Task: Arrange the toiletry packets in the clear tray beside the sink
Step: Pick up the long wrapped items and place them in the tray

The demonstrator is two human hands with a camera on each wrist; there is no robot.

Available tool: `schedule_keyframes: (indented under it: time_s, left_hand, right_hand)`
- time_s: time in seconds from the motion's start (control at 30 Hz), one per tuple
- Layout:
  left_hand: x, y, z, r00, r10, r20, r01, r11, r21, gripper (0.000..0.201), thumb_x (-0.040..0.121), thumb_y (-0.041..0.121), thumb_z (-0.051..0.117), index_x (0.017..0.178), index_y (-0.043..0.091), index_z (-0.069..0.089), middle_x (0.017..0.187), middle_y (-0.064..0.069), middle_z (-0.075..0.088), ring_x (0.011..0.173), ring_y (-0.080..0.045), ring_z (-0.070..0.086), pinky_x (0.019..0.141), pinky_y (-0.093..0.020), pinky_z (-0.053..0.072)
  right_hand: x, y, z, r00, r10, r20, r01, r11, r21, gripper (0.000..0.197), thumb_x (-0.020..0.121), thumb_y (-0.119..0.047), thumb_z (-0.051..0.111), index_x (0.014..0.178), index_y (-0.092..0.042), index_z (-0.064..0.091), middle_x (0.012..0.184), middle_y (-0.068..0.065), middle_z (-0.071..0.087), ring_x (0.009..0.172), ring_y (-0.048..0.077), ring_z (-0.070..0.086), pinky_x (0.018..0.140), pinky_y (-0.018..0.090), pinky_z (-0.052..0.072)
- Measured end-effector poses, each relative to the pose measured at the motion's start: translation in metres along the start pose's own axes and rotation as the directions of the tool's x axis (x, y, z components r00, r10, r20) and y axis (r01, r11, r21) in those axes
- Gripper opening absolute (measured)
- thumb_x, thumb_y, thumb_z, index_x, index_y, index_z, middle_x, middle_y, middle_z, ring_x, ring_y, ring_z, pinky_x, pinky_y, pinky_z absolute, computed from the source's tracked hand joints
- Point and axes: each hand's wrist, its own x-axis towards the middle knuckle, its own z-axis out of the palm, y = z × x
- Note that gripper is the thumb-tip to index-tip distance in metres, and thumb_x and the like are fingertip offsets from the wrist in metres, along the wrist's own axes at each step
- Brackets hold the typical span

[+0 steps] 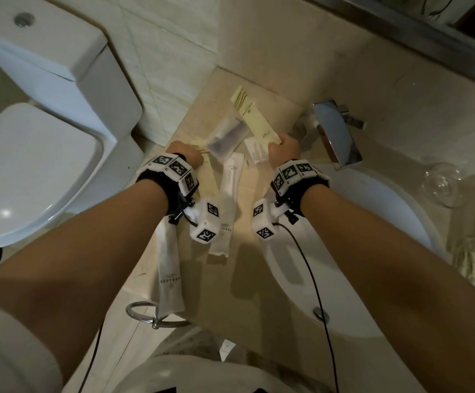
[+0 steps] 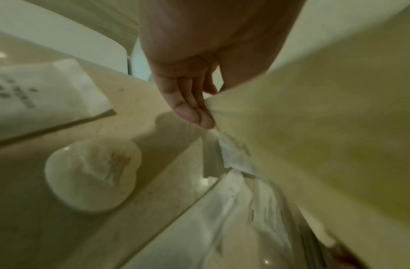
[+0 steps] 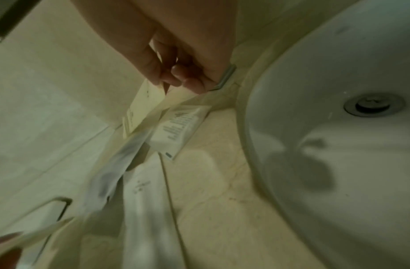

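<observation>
right hand (image 1: 284, 147) pinches yellow packet (image 1: 254, 116) at 12 o'clock and left hand (image 1: 186, 154) pinches another yellow packet (image 2: 326, 127) at 10, likely sorting them into the clear tray (image 3: 169, 191)

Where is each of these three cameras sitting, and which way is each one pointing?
Head: worn on the head, looking down at the counter, sink and toilet; both forearms show.
Left wrist: on the left wrist, facing along the left hand, which pinches a yellowish packet.
Right wrist: on the right wrist, facing along the right hand, which pinches a yellow packet, the sink alongside.
Shared: head and right wrist both show that yellow packet and the sink.
</observation>
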Motion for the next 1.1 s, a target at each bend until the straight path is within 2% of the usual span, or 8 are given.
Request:
schedule_keyframes:
  time_s: [0.1,0.23,0.4,0.5,0.6,0.7,0.9,1.1]
  left_hand:
    - [-0.005,0.005,-0.017,0.992,0.034,-0.118,-0.046,0.994,-0.098,0.043,0.083,0.016,0.054,0.121,-0.001,0.053,0.121,-0.020,0.061,0.109,-0.033,0.061,0.095,-0.042,0.050]
    - [-0.024,0.021,-0.031,0.982,0.121,-0.147,-0.149,0.969,-0.196,0.034,0.085,0.005,0.041,0.114,0.002,0.057,0.117,-0.021,0.061,0.107,-0.037,0.059,0.092,-0.043,0.048]
    - [-0.050,0.042,-0.018,0.984,0.171,-0.038,-0.173,0.906,-0.387,0.033,0.081,0.001,0.054,0.054,0.019,0.062,0.108,-0.019,0.067,0.099,-0.034,0.062,0.091,-0.052,0.052]
    - [-0.083,0.065,-0.007,0.966,0.258,-0.027,-0.244,0.869,-0.430,0.010,0.084,0.020,0.060,0.077,0.017,0.065,0.109,-0.015,0.067,0.107,-0.033,0.062,0.095,-0.048,0.051]
    - [-0.115,0.087,0.003,0.950,0.308,-0.060,-0.291,0.793,-0.536,0.038,0.091,0.044,0.046,0.096,0.012,0.066,0.110,-0.014,0.067,0.107,-0.030,0.061,0.097,-0.044,0.049]
    - [-0.142,0.106,0.018,0.924,0.383,-0.022,-0.298,0.682,-0.668,0.051,0.092,0.050,0.040,0.109,0.008,0.062,0.112,-0.011,0.066,0.104,-0.027,0.063,0.089,-0.039,0.052]
    - [-0.190,0.141,0.065,0.870,0.480,-0.118,-0.421,0.595,-0.684,0.025,0.087,0.025,0.057,0.062,0.022,0.053,0.075,-0.001,0.059,0.078,-0.020,0.056,0.079,-0.034,0.050]
    - [-0.244,0.166,0.131,0.804,0.593,0.036,-0.416,0.606,-0.678,0.018,0.085,0.018,0.061,0.068,0.021,0.057,0.064,0.004,0.062,0.055,-0.010,0.058,0.051,-0.021,0.048]
  right_hand:
    - [-0.005,0.001,-0.004,0.999,0.016,-0.039,-0.014,0.999,0.044,0.025,0.093,-0.005,0.040,0.092,0.006,0.062,0.082,0.010,0.054,0.084,0.022,0.048,0.060,0.021,0.035]
    - [-0.012,-0.007,-0.021,0.997,-0.054,-0.053,0.060,0.992,0.112,0.023,0.092,-0.004,0.041,0.078,-0.001,0.059,0.076,0.009,0.050,0.078,0.018,0.044,0.054,0.023,0.032]
    - [-0.026,-0.006,-0.046,0.987,-0.156,-0.049,0.162,0.969,0.184,0.016,0.090,-0.007,0.047,0.081,0.000,0.058,0.067,0.008,0.047,0.060,0.017,0.042,0.056,0.025,0.035]
    - [-0.040,-0.007,-0.067,0.977,-0.212,-0.023,0.212,0.954,0.211,0.017,0.091,-0.008,0.047,0.088,0.002,0.060,0.067,0.004,0.050,0.064,0.013,0.044,0.060,0.026,0.037]
    - [-0.050,-0.005,-0.092,0.971,-0.229,-0.062,0.237,0.938,0.251,0.028,0.091,-0.008,0.048,0.103,0.015,0.059,0.079,0.011,0.051,0.073,0.018,0.046,0.068,0.027,0.037]
    - [-0.062,0.005,-0.124,0.979,-0.191,-0.077,0.205,0.933,0.296,0.028,0.093,-0.010,0.046,0.107,0.010,0.060,0.068,0.005,0.051,0.059,0.013,0.043,0.060,0.028,0.036]
    - [-0.078,0.057,-0.197,0.971,-0.116,-0.208,0.182,0.924,0.336,0.030,0.094,-0.010,0.045,0.109,0.013,0.057,0.080,0.014,0.050,0.067,0.017,0.043,0.060,0.026,0.035]
    - [-0.099,0.126,-0.275,0.965,-0.009,-0.263,0.109,0.925,0.365,0.029,0.096,-0.011,0.044,0.113,0.007,0.059,0.073,0.001,0.049,0.062,0.010,0.041,0.056,0.020,0.032]
